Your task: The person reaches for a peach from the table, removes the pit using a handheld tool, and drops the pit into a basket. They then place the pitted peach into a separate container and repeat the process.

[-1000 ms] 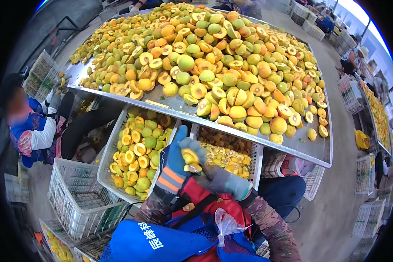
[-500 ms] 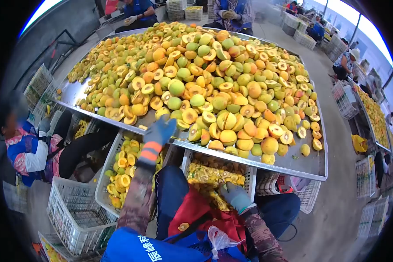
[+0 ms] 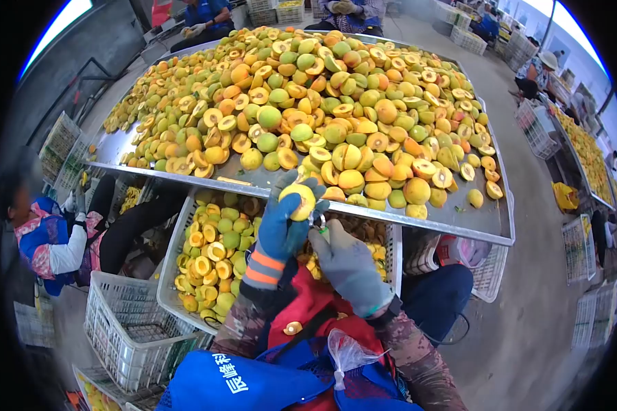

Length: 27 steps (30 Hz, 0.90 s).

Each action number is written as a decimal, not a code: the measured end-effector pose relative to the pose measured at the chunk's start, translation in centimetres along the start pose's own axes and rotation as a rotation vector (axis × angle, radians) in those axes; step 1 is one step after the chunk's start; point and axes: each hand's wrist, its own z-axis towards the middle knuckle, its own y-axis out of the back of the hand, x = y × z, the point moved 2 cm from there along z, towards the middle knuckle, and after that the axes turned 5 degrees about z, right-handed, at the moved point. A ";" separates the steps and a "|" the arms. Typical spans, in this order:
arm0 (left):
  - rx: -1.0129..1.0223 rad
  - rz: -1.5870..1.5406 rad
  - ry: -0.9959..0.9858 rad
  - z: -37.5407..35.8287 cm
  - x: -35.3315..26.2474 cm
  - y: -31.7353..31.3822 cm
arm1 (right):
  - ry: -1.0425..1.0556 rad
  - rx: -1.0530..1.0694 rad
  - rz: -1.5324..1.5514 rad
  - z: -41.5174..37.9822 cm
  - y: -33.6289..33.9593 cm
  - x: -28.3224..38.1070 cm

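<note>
My left hand [image 3: 278, 226], in a blue glove with an orange-striped cuff, is closed around a yellow peach half [image 3: 297, 201] just off the table's front edge. Close beside it, my right hand [image 3: 349, 264] in a grey glove grips a small pitting tool with a metal loop [image 3: 321, 221], its loop end right by the fruit. Most of the tool's handle is hidden in the fingers. Behind both hands, a large heap of whole and halved peaches [image 3: 308, 116] covers much of the metal table [image 3: 459, 222].
A crate of peach halves [image 3: 216, 253] stands under the table at left, beside an empty white crate [image 3: 127, 349]. Another crate [image 3: 393, 257] is partly behind my right hand. A person [image 3: 51, 233] sits at left; others work beyond the table.
My left hand has come back from the table edge toward me and now holds a peach half. My right hand has risen from the lower crate to meet it, with the pitting tool now visible.
</note>
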 end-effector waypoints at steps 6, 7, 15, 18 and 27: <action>0.080 0.294 -0.159 -3.1 0.2 -4.9 | -0.222 -0.011 -0.031 -1.2 0.2 0.6; 0.081 0.293 -0.158 -3.4 0.4 -5.0 | -0.233 -0.020 -0.038 -1.5 0.4 0.8; -0.079 0.063 0.003 -5.1 0.4 -5.5 | -0.133 -0.032 0.050 -3.5 -0.7 0.6; -0.086 0.019 0.023 -5.1 0.9 -4.7 | -0.186 0.047 0.137 -3.8 -0.1 1.0; -0.063 0.174 -0.010 -5.3 1.6 -4.5 | -0.812 0.531 0.557 -3.2 1.9 1.4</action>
